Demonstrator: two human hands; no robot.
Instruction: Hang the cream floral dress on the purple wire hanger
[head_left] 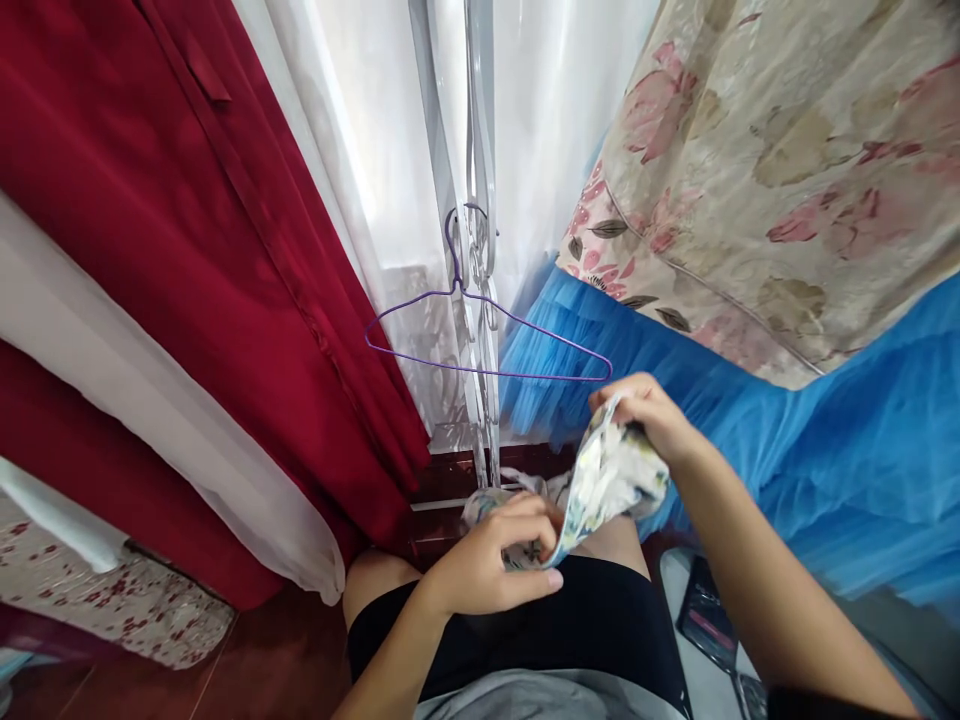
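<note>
Pinching the upper edge of a patterned cloth [611, 475] with the right hand [652, 410], with thumb and fingers pressed together in a firm grip on the fabric. Holding the same cloth lower down with the left hand [487, 560], in a looser grip, with fingers curled over it and the thumb near its blue-trimmed hem. Stretched between both hands, raised above the lap, and trailing partly behind the left fingers. Printed in yellow, green and dark tones on white; slightly blurred.

Hanging just beyond the hands: a purple hanger [457, 288], bare, with its hook up among glossy silver strips [480, 130] and its right-hand corner just above the right hand. Behind that, a white curtain [330, 120]. To the left, long red fabric [247, 250] reaching down towards the reddish-brown floor [255, 670]. To the right, a pale floral fabric [795, 170] with pink blooms, above ruffled blue fabric [780, 450]. Below the hands, black shorts [585, 620] across the lap. Beside the right thigh, near the right forearm, a dark, flat item [705, 615], too unclear to name.
</note>
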